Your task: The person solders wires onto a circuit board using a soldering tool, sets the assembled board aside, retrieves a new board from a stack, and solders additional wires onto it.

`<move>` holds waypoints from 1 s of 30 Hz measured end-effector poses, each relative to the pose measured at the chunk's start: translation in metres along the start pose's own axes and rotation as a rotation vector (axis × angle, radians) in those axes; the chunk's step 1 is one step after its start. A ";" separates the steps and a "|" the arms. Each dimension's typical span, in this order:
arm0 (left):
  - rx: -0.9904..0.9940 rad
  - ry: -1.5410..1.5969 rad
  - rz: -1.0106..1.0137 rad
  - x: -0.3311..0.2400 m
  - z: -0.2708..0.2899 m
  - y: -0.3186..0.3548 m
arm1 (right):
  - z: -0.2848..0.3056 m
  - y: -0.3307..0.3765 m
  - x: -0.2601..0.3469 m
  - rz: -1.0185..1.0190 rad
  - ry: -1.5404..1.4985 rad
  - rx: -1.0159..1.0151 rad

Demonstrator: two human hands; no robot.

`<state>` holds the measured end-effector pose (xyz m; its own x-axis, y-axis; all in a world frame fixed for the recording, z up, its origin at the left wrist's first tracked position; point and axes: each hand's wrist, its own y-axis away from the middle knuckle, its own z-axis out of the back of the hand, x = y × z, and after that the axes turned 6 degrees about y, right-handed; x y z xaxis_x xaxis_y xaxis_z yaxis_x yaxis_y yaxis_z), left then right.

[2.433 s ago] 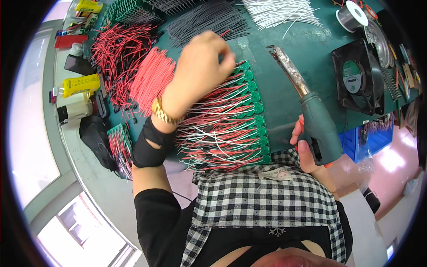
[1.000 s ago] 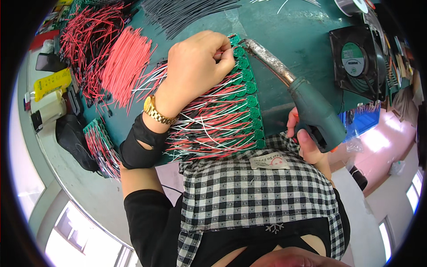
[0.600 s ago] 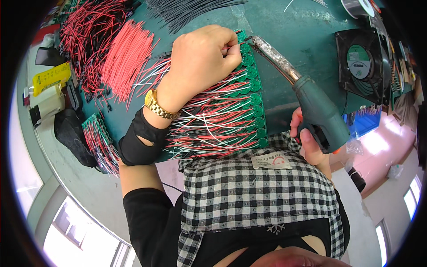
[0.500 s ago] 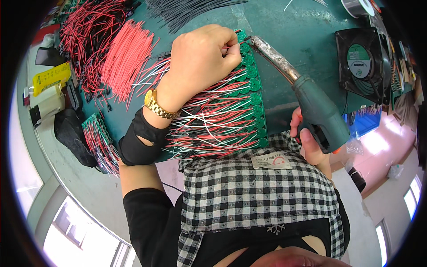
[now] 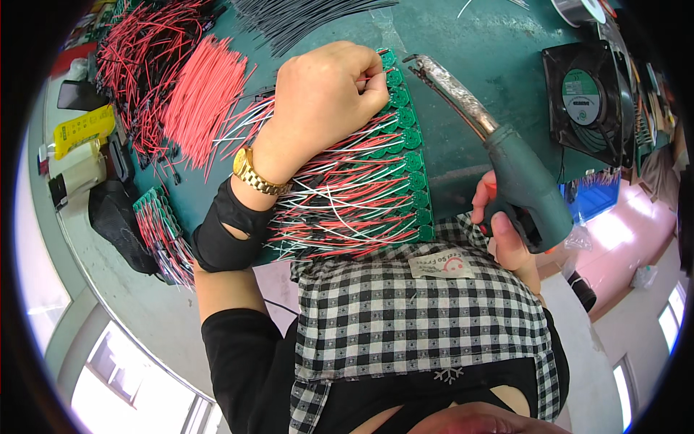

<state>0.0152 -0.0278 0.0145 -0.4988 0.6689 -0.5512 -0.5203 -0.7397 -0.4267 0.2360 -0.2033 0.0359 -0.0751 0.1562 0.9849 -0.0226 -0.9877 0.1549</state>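
A strip of round green circuit boards (image 5: pixel 416 181) lies in front of me, with many red, white and black wires (image 5: pixel 340 195) fanning off its left side. My left hand (image 5: pixel 325 101) rests over the far end of the strip. Its thumb and forefinger are closed in a pinch on a thin wire (image 5: pixel 385 71), mostly hidden by the fingers. My right hand (image 5: pixel 506 235) is wrapped round the handle of a dark green soldering gun (image 5: pixel 531 192). The gun's worn metal barrel points up and left, its tip just right of the far boards and apart from them.
Bundles of red wires (image 5: pixel 206 101), red-and-black wires (image 5: pixel 137 87) and dark grey wires (image 5: pixel 303 18) lie at the back. A black fan (image 5: pixel 587 101) and a solder spool (image 5: pixel 582 11) stand right. Another wired board strip (image 5: pixel 163 235) sits left, near a yellow packet (image 5: pixel 84 130).
The soldering gun's tip has drawn away from the boards, slightly to the right. My left hand has shifted a little to the left, still pinching.
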 end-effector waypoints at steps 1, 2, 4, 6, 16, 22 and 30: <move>0.025 -0.012 -0.003 0.000 0.001 0.001 | -0.001 0.000 0.003 -0.023 -0.067 0.016; 0.024 -0.012 -0.002 0.000 0.001 0.001 | -0.001 0.000 0.003 -0.023 -0.066 0.018; 0.023 -0.014 -0.002 0.001 0.001 0.001 | 0.000 -0.001 0.003 -0.002 -0.044 0.057; 0.023 -0.013 0.006 0.000 0.001 0.002 | -0.002 -0.002 0.006 0.002 -0.045 0.055; 0.021 -0.038 0.028 -0.004 0.003 0.003 | -0.004 0.001 0.006 -0.056 -0.020 0.031; -0.007 -0.020 0.010 -0.004 0.002 0.004 | -0.005 0.000 0.004 -0.049 -0.010 0.003; -0.004 -0.027 -0.001 -0.002 0.001 0.007 | -0.003 0.001 0.002 -0.003 0.107 0.000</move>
<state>0.0120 -0.0344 0.0136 -0.5167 0.6713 -0.5314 -0.5184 -0.7393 -0.4298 0.2326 -0.2038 0.0376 -0.1811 0.1592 0.9705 -0.0228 -0.9872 0.1576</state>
